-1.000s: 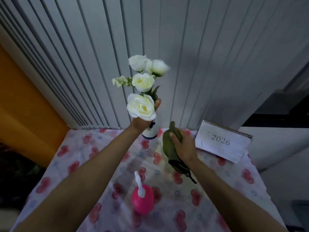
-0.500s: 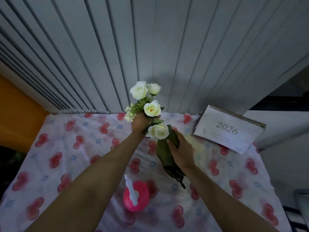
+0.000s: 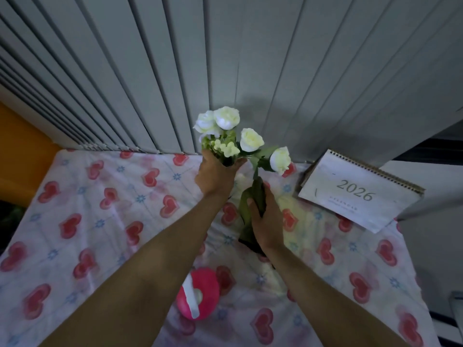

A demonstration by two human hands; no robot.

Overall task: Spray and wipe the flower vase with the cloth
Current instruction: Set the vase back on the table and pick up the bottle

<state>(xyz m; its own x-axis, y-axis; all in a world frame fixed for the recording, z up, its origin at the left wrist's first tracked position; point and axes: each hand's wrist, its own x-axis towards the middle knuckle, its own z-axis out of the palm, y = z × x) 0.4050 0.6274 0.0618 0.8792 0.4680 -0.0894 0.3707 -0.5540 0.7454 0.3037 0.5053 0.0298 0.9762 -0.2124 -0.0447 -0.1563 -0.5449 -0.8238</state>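
My left hand is closed around the top of the flower vase, at the far middle of the table. The hand hides most of the vase, and only a pale sliver shows to its right. White artificial roses rise from my grip and lean right. My right hand holds a crumpled dark green cloth pressed close against the vase's right side. A pink spray bottle with a white nozzle stands near the table's front, between my forearms.
The table wears a white cloth with red hearts. A white "2026" desk calendar stands at the back right. Grey vertical blinds rise right behind the table. An orange wall is at the left.
The vase with its flowers has come down from raised height towards the table, and the roses now lean right. My right hand with the cloth stays beside it. The view has tilted down.
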